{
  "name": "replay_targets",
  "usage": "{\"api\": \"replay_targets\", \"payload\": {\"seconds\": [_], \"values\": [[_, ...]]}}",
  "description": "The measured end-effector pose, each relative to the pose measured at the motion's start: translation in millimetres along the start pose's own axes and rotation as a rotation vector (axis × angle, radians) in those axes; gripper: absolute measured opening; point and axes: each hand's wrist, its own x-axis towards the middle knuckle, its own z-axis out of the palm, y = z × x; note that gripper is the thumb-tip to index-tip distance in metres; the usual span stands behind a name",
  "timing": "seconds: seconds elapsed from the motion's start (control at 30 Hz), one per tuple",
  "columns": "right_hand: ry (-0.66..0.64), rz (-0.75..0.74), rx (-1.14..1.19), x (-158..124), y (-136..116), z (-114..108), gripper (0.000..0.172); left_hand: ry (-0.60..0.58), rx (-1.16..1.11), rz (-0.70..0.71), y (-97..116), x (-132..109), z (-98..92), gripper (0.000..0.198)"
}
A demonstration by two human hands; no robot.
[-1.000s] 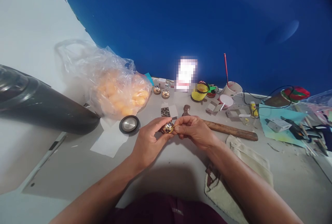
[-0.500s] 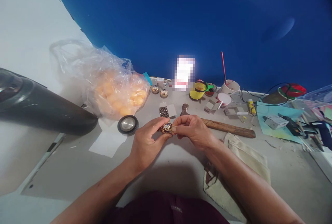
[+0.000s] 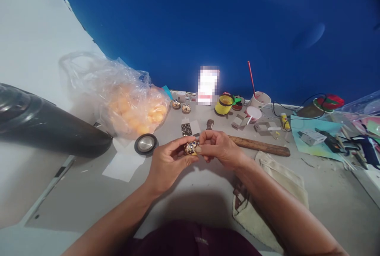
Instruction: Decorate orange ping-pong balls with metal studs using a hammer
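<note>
Ball [image 3: 190, 147], metallic and mosaic-patterned, is located between the two hands, over the table [image 3: 89, 202] and just in front of the small box [image 3: 187, 129] of shiny pieces. Left hand [image 3: 166, 162] is clamped on the ball, fingers along the far side and thumb below. Right hand [image 3: 220, 149] meets it from the right, its fingers curled behind the thumb. Change noted: the right thumb, formerly at the right edge of the ball, now lies farther across its near face, and the left thumb sits slightly lower. Judged from this, handling is concentrated on that face, with the left hand serving as the support. Whether the right fingertips also pinch a small piece cannot be determined. Two similar balls [image 3: 185, 108] stand farther back, untouched. Hammer [image 3: 258, 146] and round dish [image 3: 146, 144] lie to either side, out of use.
</note>
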Motion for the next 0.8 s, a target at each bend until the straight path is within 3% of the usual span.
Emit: {"api": "replay_targets", "payload": {"seconds": [0.13,0.23,0.3,0.43,0.5,0.57,0.67,0.8], "values": [[-0.08,-0.091,0.112,-1,-3,-12,0.036,-0.061,-0.215,-0.141,5,3,-0.9,0.047],[0.031,-0.156,-0.034,-2,-9,-25,0.035,-0.125,-0.37,-0.19,8,6,-1.6,0.043],[0.18,-0.164,-0.338,-3,-16,-35,0.03,-0.158,-0.459,-0.227,8,8,-2.6,0.037],[0.449,-0.047,-1.226,-5,-23,-53,0.019,-0.177,-0.564,-0.343,4,13,-6.0,0.024],[0.437,0.049,-1.527,-3,-22,-59,0.021,-0.192,-0.628,-0.381,2,15,-7.5,0.024],[0.356,0.125,-1.668,1,-17,-63,0.025,-0.198,-0.698,-0.403,0,17,-8.4,0.025],[0.265,0.17,-1.693,8,-9,-67,0.028,-0.2,-0.748,-0.415,-2,18,-8.3,0.027],[0.273,0.162,-1.654,13,-4,-72,0.029,-0.217,-0.679,-0.373,-2,16,-6.7,0.027]]}}
